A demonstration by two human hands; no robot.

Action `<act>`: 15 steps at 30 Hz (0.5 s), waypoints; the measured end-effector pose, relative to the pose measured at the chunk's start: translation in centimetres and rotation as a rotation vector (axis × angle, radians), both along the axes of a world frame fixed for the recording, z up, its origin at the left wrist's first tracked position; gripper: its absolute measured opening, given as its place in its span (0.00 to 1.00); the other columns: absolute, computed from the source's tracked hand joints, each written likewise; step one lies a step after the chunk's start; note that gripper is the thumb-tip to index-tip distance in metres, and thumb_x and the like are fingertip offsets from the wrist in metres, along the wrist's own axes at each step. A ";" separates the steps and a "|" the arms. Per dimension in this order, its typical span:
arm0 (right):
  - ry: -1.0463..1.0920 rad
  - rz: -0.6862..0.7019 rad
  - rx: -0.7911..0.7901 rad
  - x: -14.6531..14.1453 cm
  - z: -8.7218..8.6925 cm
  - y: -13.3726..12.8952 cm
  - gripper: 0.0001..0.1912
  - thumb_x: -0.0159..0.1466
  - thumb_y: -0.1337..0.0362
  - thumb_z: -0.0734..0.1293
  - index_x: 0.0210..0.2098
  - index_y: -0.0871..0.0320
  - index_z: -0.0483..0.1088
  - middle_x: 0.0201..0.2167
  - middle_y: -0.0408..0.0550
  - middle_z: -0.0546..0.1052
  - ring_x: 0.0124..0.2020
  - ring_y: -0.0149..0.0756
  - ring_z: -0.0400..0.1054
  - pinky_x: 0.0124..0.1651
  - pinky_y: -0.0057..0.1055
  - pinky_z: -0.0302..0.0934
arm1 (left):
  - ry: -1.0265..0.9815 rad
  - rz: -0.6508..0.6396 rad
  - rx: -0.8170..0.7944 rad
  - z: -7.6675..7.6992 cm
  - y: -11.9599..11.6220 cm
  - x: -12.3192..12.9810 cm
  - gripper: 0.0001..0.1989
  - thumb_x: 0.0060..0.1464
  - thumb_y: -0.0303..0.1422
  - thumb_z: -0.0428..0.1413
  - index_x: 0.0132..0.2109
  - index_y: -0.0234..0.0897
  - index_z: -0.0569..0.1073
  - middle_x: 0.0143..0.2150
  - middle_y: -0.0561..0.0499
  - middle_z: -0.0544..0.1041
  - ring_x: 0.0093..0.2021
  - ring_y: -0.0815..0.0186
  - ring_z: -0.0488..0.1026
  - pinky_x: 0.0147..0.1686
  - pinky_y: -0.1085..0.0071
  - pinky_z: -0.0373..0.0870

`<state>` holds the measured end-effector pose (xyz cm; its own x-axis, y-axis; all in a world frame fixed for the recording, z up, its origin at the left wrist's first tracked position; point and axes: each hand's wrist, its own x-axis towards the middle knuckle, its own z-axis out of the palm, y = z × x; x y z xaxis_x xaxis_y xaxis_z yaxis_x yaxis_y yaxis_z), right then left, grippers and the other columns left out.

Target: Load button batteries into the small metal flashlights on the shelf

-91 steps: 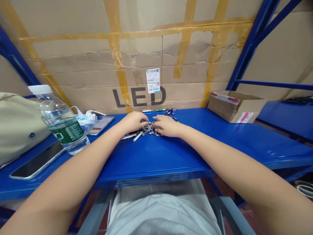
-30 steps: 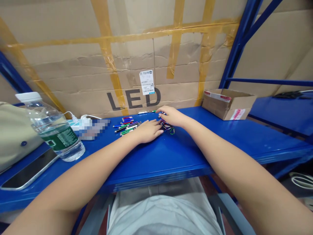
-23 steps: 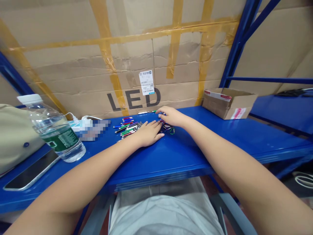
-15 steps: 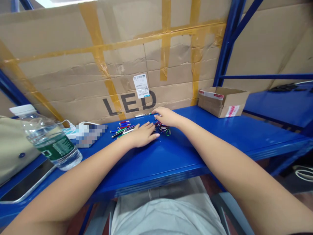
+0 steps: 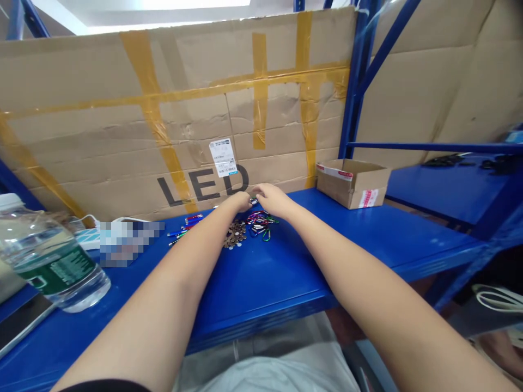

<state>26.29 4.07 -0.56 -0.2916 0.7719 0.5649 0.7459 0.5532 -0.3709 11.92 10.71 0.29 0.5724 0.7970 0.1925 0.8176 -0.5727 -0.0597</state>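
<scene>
A person's left hand (image 5: 241, 202) and right hand (image 5: 274, 200) met at the far edge of a work shelf in a warehouse aisle, fingers curled downward on either side of a small silver piece (image 5: 254, 202). Both hands were closed only loosely, and the fingers partly hid the piece, so it could not be told whether either hand had hold of it. Just below the fingertips, toward the person, lay a tangled heap of colored carabiners (image 5: 260, 223), and touching its left side was a small pile of round metal discs (image 5: 235, 234). Farther left, slim colored tubes (image 5: 183, 220) lay in a loose group, well apart from the hands. The blue steel shelf (image 5: 253, 294) ran the width of the scene, its glossy top bearing a water bottle (image 5: 53, 267) at near left, with a phone (image 5: 20, 326) beside it at the edge. A pixelated patch (image 5: 126, 242) covered an object at far left, next to a white power strip (image 5: 87, 238). At far right stood an open cardboard box (image 5: 353, 185). Behind everything rose a large taped cardboard carton (image 5: 81, 136) printed with the letters LED and bearing a barcode label (image 5: 223, 157), held between blue steel uprights (image 5: 355, 81). Black cables (image 5: 445, 161) lay on a second blue shelf (image 5: 441, 190) to the right, and the person's light gray shirt (image 5: 265, 375) showed at the bottom.
</scene>
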 end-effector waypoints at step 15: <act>0.205 0.466 -0.119 -6.5 -0.9 -4.8 0.18 0.62 0.66 0.66 0.52 0.61 0.68 0.43 0.52 0.78 0.41 0.36 0.71 0.45 0.35 0.65 | -0.387 -0.069 0.198 -0.2 -15.0 -10.5 0.17 0.61 0.30 0.44 0.53 0.32 0.68 0.52 0.41 0.75 0.52 0.58 0.71 0.53 0.61 0.66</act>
